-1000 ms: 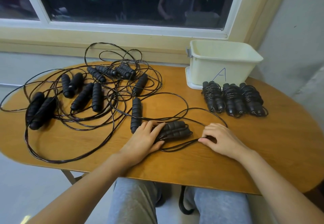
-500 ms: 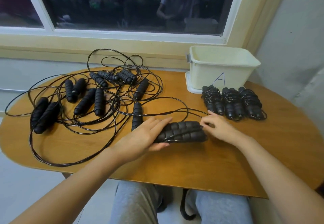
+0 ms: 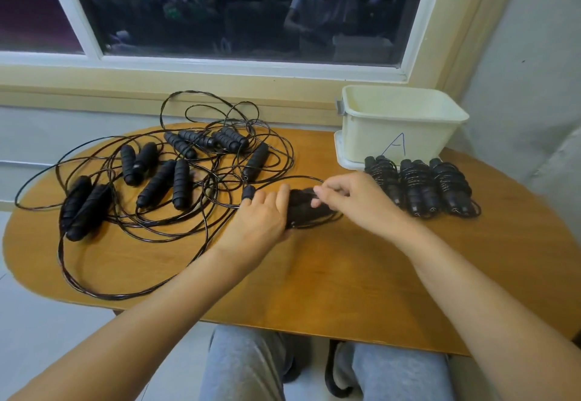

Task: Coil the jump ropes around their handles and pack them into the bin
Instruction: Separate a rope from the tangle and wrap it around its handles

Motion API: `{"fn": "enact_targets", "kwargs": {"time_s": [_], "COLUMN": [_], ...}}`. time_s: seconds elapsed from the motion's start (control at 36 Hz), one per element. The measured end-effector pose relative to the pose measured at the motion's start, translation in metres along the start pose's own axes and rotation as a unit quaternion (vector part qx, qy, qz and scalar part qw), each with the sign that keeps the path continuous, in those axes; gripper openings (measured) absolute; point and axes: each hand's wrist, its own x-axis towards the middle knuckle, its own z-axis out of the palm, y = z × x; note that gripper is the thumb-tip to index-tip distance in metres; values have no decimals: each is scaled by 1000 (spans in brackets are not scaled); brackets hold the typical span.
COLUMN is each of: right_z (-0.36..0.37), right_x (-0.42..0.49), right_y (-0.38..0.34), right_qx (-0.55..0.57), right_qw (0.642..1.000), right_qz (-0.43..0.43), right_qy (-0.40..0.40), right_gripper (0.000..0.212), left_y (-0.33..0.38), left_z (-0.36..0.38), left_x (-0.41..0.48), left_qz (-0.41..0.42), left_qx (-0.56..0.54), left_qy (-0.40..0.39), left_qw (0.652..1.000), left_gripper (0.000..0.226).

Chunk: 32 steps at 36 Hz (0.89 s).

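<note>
Glossy wooden table (image 3: 345,275); matt cream plastic bin (image 3: 393,136); ribbed black handles (image 3: 180,183), shiny cords (image 3: 94,290)

Coiled ropes (image 3: 421,185) lie before the bin (image 3: 399,124), loose ropes (image 3: 163,174) left.

An oval wooden worktop (image 3: 345,275) with a rounded edge stands against a cream window sill (image 3: 157,86). Above it, the dark window (image 3: 220,7) glass reflects a seated person. A pale wall (image 3: 534,55) rises at right. Grey trousers (image 3: 245,366) show below the worktop's near edge, above a light floor (image 3: 47,322).
</note>
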Motion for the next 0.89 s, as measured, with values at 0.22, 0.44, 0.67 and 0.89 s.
{"fn": "enact_targets", "kwargs": {"time_s": [0.22, 0.44, 0.67, 0.89], "right_z": [24, 28, 30, 37], "right_x": [-39, -29, -31, -35], "right_y": [6, 20, 18, 18], "right_qx": [117, 258, 235, 194], "right_qw": [992, 962, 968, 976], "right_qz": [35, 71, 16, -1], "right_qy": [-11, 51, 87, 99], "right_gripper": [29, 20, 25, 42], "left_y": [-8, -2, -3, 7], "left_z": [-9, -24, -33, -42], "left_x": [14, -1, 5, 8], "left_qz": [-88, 11, 64, 25], "left_qx": [-163, -380, -445, -388], "left_qy": [40, 17, -46, -15], "left_qw": [982, 925, 892, 921], "left_gripper": [79, 90, 78, 75]}}
